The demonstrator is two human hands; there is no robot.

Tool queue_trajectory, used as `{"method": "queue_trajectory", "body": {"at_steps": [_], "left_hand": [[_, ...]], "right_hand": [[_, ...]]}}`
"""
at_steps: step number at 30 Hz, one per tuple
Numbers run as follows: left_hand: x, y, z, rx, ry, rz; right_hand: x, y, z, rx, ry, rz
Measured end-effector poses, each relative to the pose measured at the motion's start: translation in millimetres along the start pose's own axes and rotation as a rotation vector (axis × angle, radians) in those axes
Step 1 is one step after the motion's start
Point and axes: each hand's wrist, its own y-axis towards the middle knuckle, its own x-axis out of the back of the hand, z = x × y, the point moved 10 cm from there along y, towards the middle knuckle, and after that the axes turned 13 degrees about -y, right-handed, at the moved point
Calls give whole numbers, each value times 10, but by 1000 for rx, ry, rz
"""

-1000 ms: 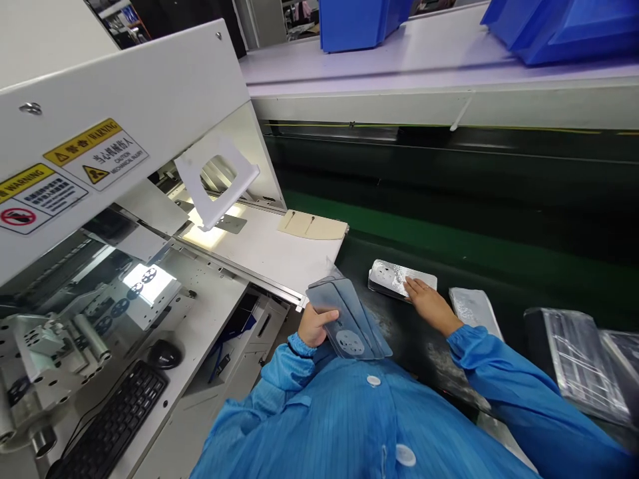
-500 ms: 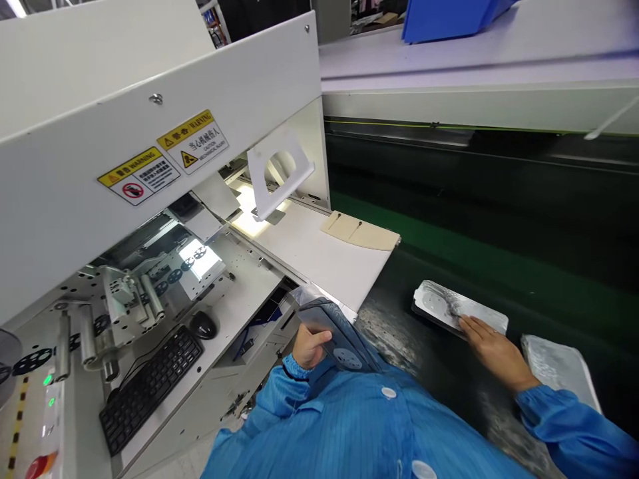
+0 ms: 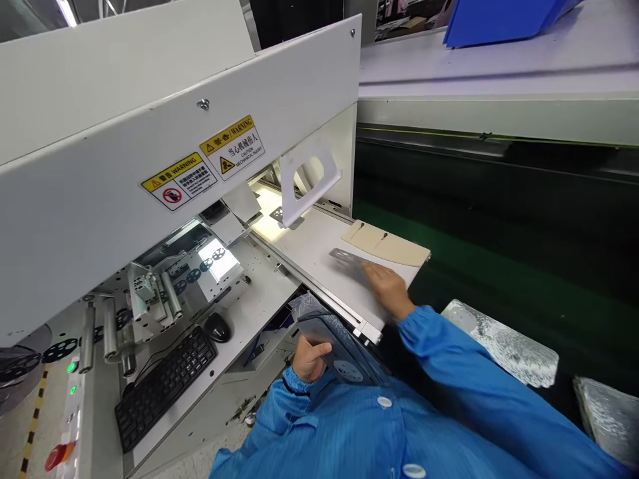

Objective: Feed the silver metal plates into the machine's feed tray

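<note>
My left hand (image 3: 308, 359) is closed round a stack of dark flat panels (image 3: 332, 336), held upright against my body; a round pattern of holes marks the lower end. Clear plastic film (image 3: 305, 305) sticks out at the top of the stack. Over the white feed bed (image 3: 319, 243) of the machine, my right hand (image 3: 387, 287) grips the near end of one thin grey panel (image 3: 347, 257), blurred by motion. Its far end has holes. Whether this panel touches the bed I cannot tell. Another panel (image 3: 278, 214) lies further in, by the lit area.
A beige guide plate (image 3: 387, 243) borders the bed. Above it hangs a white bracket (image 3: 309, 179). Two film-wrapped packs (image 3: 504, 342) (image 3: 612, 412) lie on the dark belt at right. A keyboard (image 3: 167, 386) and a mouse (image 3: 217, 327) are at left.
My right hand has moved left from the wrapped pack on the belt to the white bed, now with a grey panel in it. My left hand still holds the stack. The view has shifted.
</note>
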Motion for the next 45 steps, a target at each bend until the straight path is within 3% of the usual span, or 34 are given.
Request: {"method": "queue_trajectory", "body": {"at_steps": [2,4,10,20,29,31,34,36,39,42,45], "left_hand": [[143,1,-74,-24,8,-26],[290,-3,-154,-50,19,-56],[528,22,-296,-76,13,-115],[575,132,-316,-60,26,-88],[711,149,-280,-53,-52,-163],[680,147,-302,-59,-53,-166],[531,163,-366,-80,6,-149],[359,202,-364,-56,60,-111],[24,289,-260,30,164,6],[-334,344,-50,110,302,155],[-657,331,254,193,347,276]], "right_hand": [[-228,341,296,20,8,67],[-399,496,492,16,15,105],[-744,559,671,-13,124,283],[-793,700,614,-37,169,311],[-776,734,565,-70,160,309],[-707,735,546,-85,197,280],[-407,695,462,-129,375,146],[-148,618,357,-174,599,83],[246,485,281,-133,933,137],[706,341,172,-41,887,147],[1035,124,-86,-92,776,77]]}}
